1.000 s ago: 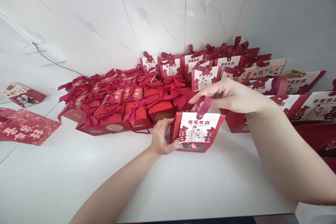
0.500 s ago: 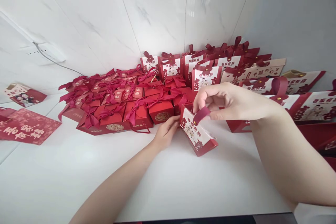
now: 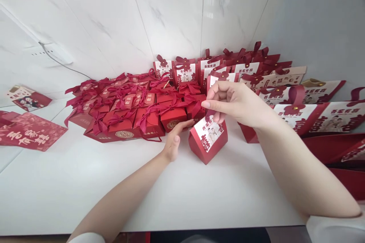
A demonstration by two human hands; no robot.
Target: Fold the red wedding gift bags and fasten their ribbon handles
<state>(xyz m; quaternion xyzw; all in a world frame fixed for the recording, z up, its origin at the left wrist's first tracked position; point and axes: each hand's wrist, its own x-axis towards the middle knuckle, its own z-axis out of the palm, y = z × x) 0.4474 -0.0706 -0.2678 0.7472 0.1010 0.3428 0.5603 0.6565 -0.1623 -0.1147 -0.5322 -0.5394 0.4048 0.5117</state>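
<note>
A small red-and-white gift box (image 3: 212, 140) with printed lettering and a picture stands at an angle on the white tabletop. Over its top is my right hand (image 3: 235, 102), fingers bent in a pinch at the dark red strap, which they partly hide. My left hand (image 3: 174, 140) reaches along the box's left side with its fingers straight and nothing gripped; whether the fingertips touch the box, I cannot tell. Just behind the left hand sit red gift boxes (image 3: 121, 135) tied with ribbon bows, in close rows.
Taller white-and-red gift boxes (image 3: 185, 73) with straps line the wall, and more gift bags (image 3: 336, 119) stand at the right. To the left lie a red bag (image 3: 41, 133) and a small printed box (image 3: 30, 98). A cable (image 3: 61, 60) runs from the wall socket.
The gift box has turned and shifted slightly left, with its front facing me more. My right hand moved left and up. My left hand's fingers no longer lie against its corner.
</note>
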